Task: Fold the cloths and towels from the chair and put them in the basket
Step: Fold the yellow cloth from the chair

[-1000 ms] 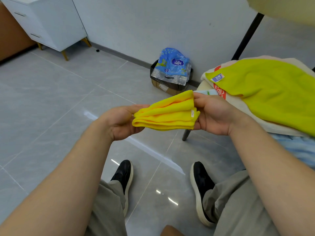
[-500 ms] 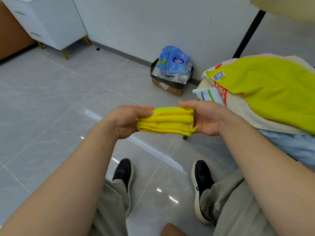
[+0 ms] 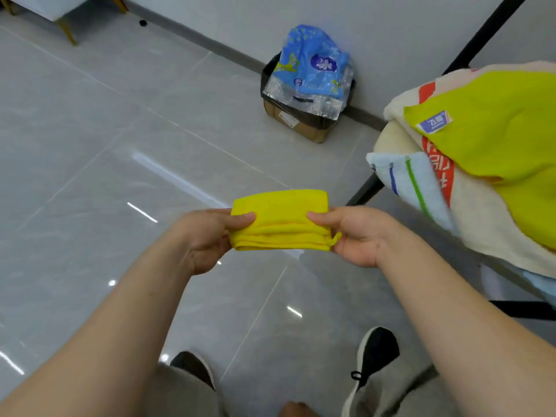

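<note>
Two hands, left hand (image 3: 207, 239) and right hand (image 3: 355, 236), pinch one folded yellow cloth (image 3: 281, 221).

A folded cloth (image 3: 279, 219) sits between the left hand (image 3: 207, 236) and right hand (image 3: 358, 233), above the floor (image 3: 90, 145). Towels (image 3: 481, 176) lie piled on the chair (image 3: 388, 139) to the right. A box (image 3: 301, 121) stands against the wall (image 3: 376, 31) behind.

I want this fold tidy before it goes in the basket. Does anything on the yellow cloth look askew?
Mostly neat, held flat by the left hand and right hand. One small loop or corner of the yellow cloth pokes out at its lower right edge, beside the right palm.
</note>
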{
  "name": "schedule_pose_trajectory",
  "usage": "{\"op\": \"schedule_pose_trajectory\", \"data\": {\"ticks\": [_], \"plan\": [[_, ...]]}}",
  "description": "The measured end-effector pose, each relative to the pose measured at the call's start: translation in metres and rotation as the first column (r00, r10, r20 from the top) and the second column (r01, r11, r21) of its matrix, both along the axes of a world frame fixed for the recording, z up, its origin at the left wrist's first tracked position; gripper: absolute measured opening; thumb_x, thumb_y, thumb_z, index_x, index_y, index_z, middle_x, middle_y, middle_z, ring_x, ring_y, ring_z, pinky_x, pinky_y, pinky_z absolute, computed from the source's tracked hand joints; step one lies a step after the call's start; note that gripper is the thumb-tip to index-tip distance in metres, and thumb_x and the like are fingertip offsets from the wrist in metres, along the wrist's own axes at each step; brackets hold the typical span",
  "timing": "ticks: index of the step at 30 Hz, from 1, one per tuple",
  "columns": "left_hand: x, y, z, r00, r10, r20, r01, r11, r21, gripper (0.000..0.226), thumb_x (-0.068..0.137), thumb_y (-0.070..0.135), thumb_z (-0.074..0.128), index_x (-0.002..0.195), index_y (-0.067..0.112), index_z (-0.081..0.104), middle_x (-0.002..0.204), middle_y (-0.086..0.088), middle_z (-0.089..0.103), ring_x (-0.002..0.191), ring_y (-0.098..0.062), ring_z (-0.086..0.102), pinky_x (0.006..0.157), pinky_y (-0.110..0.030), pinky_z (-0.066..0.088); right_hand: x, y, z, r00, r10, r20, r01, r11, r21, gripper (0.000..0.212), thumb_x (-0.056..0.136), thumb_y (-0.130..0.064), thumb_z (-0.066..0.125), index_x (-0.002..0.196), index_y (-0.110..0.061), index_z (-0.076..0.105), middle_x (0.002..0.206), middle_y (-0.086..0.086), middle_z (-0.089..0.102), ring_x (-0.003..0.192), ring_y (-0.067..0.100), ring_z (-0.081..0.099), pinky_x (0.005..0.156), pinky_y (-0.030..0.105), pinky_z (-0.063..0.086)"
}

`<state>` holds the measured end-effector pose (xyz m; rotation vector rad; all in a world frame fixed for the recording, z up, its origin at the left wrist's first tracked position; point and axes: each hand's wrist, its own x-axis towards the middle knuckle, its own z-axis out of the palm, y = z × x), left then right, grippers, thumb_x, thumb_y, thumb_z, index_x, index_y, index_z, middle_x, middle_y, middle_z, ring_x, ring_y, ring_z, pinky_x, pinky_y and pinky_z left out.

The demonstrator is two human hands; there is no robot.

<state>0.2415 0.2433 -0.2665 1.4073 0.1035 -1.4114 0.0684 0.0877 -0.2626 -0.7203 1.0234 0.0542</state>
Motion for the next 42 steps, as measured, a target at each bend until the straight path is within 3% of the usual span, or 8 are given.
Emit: {"op": "schedule_pose_trajectory", "data": {"ticks": [3, 8, 15, 19, 25, 30, 39, 42], "plan": [[0.008, 0.004, -0.013, 0.997, -0.016, -0.073, 0.021, 0.997, 0.072, 0.042, 0.088, -0.006, 0.06, 0.129, -0.003, 0.059, 0.121, -0.017, 0.069, 0.106, -0.028, 0.068, 0.082, -0.03, 0.06, 0.004, 0.004, -0.012, 0.992, 0.067, -0.11, -0.08, 0.989, -0.121, 0.039, 0.094, -0.001, 0.061, 0.133, -0.005, 0.056, 0.122, 0.014, 0.069, 0.106, 0.03, 0.069, 0.085, 0.045, 0.059], [0.017, 0.044, 0.027, 0.98, -0.01, -0.2, 0.049, 0.98, 0.192, 0.044, 0.088, -0.014, 0.056, 0.13, -0.001, 0.058, 0.115, -0.013, 0.071, 0.101, -0.027, 0.068, 0.083, -0.035, 0.057, 0.005, 0.035, 0.052, 0.938, 0.26, -0.228, -0.299, 0.941, -0.16, 0.038, 0.096, -0.011, 0.064, 0.131, -0.02, 0.052, 0.123, 0.007, 0.067, 0.104, 0.031, 0.07, 0.07, 0.046, 0.06], [0.039, 0.128, 0.254, 0.97, 0.065, -0.236, -0.007, 0.972, 0.236, 0.037, 0.09, -0.014, 0.057, 0.126, -0.005, 0.056, 0.123, -0.018, 0.066, 0.103, -0.031, 0.066, 0.091, -0.041, 0.052, 0.057, 0.085, 0.276, 0.908, 0.351, -0.23, -0.358, 0.934, 0.011, 0.037, 0.091, -0.003, 0.065, 0.128, -0.001, 0.061, 0.118, 0.013, 0.072, 0.101, 0.023, 0.071, 0.076, 0.032, 0.06], [0.064, 0.184, 0.379, 0.969, 0.075, -0.234, -0.027, 0.979, 0.203, 0.04, 0.09, -0.013, 0.055, 0.129, 0.0, 0.056, 0.125, -0.016, 0.066, 0.108, -0.03, 0.066, 0.083, -0.039, 0.055, 0.098, 0.121, 0.394, 0.893, 0.42, -0.164, -0.407, 0.907, 0.107, 0.037, 0.092, 0.001, 0.061, 0.129, 0.002, 0.06, 0.122, 0.016, 0.07, 0.102, 0.024, 0.071, 0.08, 0.033, 0.061], [0.132, 0.232, 0.481, 0.998, 0.007, -0.066, -0.006, 1.0, 0.018, 0.039, 0.091, 0.001, 0.064, 0.128, 0.012, 0.056, 0.12, -0.01, 0.071, 0.103, -0.028, 0.071, 0.082, -0.04, 0.059, 0.17, 0.146, 0.489, 0.881, 0.468, -0.064, -0.467, 0.884, 0.024, 0.026, 0.094, 0.002, 0.058, 0.118, -0.004, 0.065, 0.109, 0.01, 0.075, 0.092, 0.02, 0.073, 0.077, 0.03, 0.061], [0.197, 0.223, 0.511, 0.993, 0.007, 0.116, 0.001, 0.998, -0.068, 0.041, 0.09, 0.0, 0.064, 0.129, 0.01, 0.058, 0.118, -0.012, 0.071, 0.105, -0.03, 0.07, 0.083, -0.04, 0.06, 0.238, 0.13, 0.518, 0.865, 0.5, -0.045, -0.501, 0.853, -0.144, 0.031, 0.091, 0.0, 0.064, 0.123, 0.0, 0.065, 0.117, 0.015, 0.072, 0.098, 0.023, 0.072, 0.082, 0.033, 0.061], [0.372, 0.153, 0.522, 0.886, -0.017, 0.463, 0.028, 0.999, -0.016, 0.04, 0.087, -0.001, 0.069, 0.121, 0.019, 0.063, 0.104, -0.004, 0.075, 0.08, -0.016, 0.064, 0.06, -0.028, 0.042, 0.404, 0.058, 0.51, 0.812, 0.579, -0.072, -0.542, 0.703, -0.46, 0.03, 0.088, -0.011, 0.074, 0.117, -0.012, 0.071, 0.109, 0.006, 0.076, 0.094, 0.018, 0.07, 0.084, 0.035, 0.055], [0.441, 0.121, 0.527, 0.881, 0.025, 0.473, -0.027, 1.0, -0.003, 0.041, 0.087, -0.008, 0.066, 0.113, 0.024, 0.064, 0.103, -0.005, 0.073, 0.084, -0.021, 0.065, 0.06, -0.03, 0.048, 0.479, 0.03, 0.508, 0.797, 0.586, -0.145, -0.564, 0.636, -0.527, 0.02, 0.086, -0.012, 0.076, 0.105, -0.02, 0.075, 0.089, -0.005, 0.074, 0.076, 0.008, 0.062, 0.067, 0.026, 0.045]]}}
